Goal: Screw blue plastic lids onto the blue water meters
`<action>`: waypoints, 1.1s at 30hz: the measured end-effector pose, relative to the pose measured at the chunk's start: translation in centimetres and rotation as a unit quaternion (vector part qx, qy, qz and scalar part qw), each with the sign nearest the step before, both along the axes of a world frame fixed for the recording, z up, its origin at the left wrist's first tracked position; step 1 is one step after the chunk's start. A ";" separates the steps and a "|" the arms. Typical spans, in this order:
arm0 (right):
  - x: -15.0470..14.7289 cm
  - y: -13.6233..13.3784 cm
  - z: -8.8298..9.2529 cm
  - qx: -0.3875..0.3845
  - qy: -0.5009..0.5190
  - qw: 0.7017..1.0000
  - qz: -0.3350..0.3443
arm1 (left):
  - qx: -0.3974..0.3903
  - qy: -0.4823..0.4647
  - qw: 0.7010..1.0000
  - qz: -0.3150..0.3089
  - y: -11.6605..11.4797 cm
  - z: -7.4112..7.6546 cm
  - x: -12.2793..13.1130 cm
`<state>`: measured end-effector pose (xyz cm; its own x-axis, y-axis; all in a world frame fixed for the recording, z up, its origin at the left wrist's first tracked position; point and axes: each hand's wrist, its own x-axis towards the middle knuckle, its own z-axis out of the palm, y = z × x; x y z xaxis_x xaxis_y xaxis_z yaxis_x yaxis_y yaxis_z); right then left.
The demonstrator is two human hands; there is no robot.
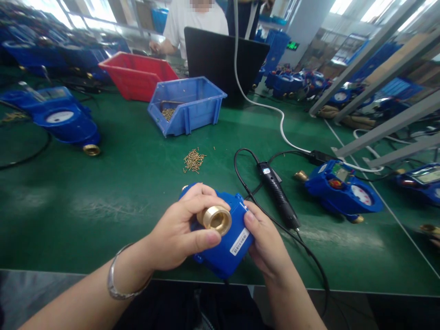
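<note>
A blue meter housing [223, 256] with a white barcode label is held between both hands near the table's front edge. My left hand [182, 224] is wrapped round its brass threaded end [218, 220], whose round opening faces up toward me. On the housing's right side, my right hand [263, 233] grips the edge, thumb on top; its other fingers are partly hidden. Beyond the housing lies a small pile of brass screws [194, 161]. A black electric screwdriver [279, 195] with a cable rests to the right of my right hand.
A blue bin [202, 114] with screws and a red bin [137, 75] stand behind the pile. Blue meters sit left [65, 119] and right [343, 190] on the green table [103, 206]. Beyond are a black screen [220, 59] and a person in white [195, 20]. Metal struts rise at right.
</note>
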<state>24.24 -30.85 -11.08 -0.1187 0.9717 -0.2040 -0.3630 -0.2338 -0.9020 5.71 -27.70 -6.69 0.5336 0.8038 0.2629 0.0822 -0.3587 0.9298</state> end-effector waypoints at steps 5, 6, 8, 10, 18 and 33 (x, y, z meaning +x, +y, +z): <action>2.3 0.8 0.8 0.038 -0.103 0.984 0.141 | 0.077 0.075 0.992 -0.065 -1.0 0.1 1.2; 2.6 0.9 0.9 0.026 -0.110 0.982 0.152 | 0.100 0.082 0.989 -0.073 -1.1 0.1 1.4; 3.0 0.9 0.7 -0.008 -0.096 0.985 0.144 | 0.127 0.078 0.986 -0.068 -1.4 -0.1 1.6; 3.3 0.7 0.2 -0.040 -0.052 0.989 0.136 | 0.133 0.044 0.990 -0.028 -1.5 -0.6 1.2; 4.6 0.4 -3.0 -0.055 0.047 0.988 0.136 | 0.434 0.056 0.887 0.145 -4.1 -6.6 -2.5; 2.2 -1.4 -0.2 -0.020 0.019 0.996 0.085 | 0.592 0.124 0.794 0.063 -4.4 -7.4 -3.4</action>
<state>26.43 -32.28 -11.30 -0.2899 0.9281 -0.2336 -0.3485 -0.3297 -0.8774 2.33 -32.11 -14.08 0.6218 0.1221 0.7736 0.3143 -0.9436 -0.1037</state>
